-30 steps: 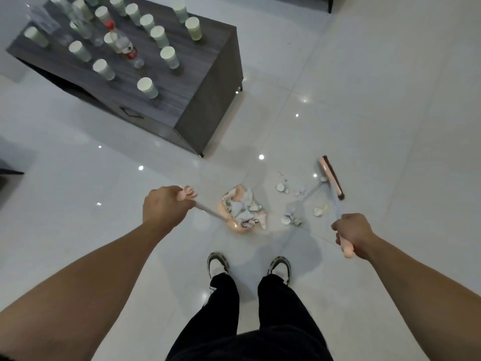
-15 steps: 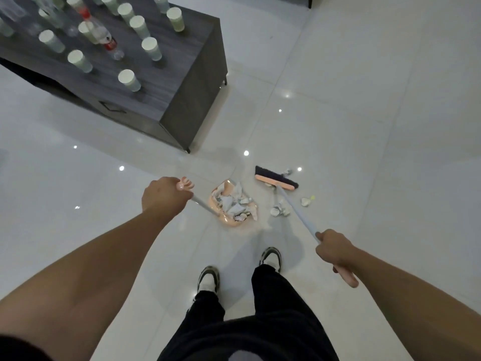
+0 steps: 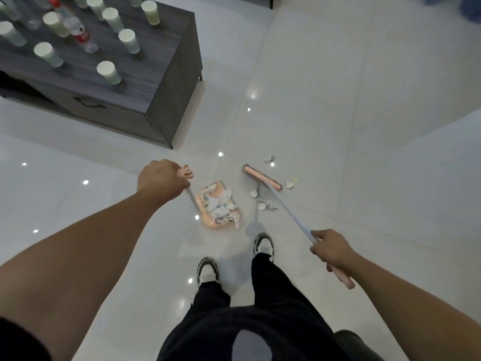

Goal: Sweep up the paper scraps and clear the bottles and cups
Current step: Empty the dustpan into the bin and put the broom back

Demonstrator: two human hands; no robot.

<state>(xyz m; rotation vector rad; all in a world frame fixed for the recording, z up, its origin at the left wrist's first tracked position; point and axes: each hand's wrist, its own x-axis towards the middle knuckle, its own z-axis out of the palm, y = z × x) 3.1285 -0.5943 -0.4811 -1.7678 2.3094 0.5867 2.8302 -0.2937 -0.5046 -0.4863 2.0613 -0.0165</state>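
left hand [image 3: 160, 179] fisted round the top of the dustpan handle [image 3: 189, 192], pink forked end sticking out past the knuckles. the pink dustpan [image 3: 208, 221] sits on the white tiled floor [image 3: 338, 126] ahead of the feet, heaped with crumpled paper scraps [image 3: 220, 204], some hanging over its right edge. right hand [image 3: 331, 248] wrapped round the broom handle [image 3: 289, 211], grip closed near the upper end, pink butt of the handle poking out below the wrist. the handle runs up and left to the pink broom head [image 3: 261, 180], which lies on the floor just right of the dustpan, apart from it. loose scraps [image 3: 264, 204] lie between broom head and dustpan mouth, close under the handle; one more scrap [image 3: 269, 158] beyond the broom head, and another scrap [image 3: 290, 183] with a yellowish bit just past the head's right end. two shoes [image 3: 264, 243] below, right foot further forward than the left, black trousers [image 3: 234, 308] filling the bottom of the view. upper left: dark wood-grain cabinet [image 3: 166, 82] with a drawer pull on its front. on its top stand many pale green paper cups [image 3: 108, 72], upright, spaced apart, and among them a clear plastic bottle [image 3: 78, 32] with a red label, plus other clear bottles at the far left edge, blurred. bright spots of ceiling light reflect off the tiles.
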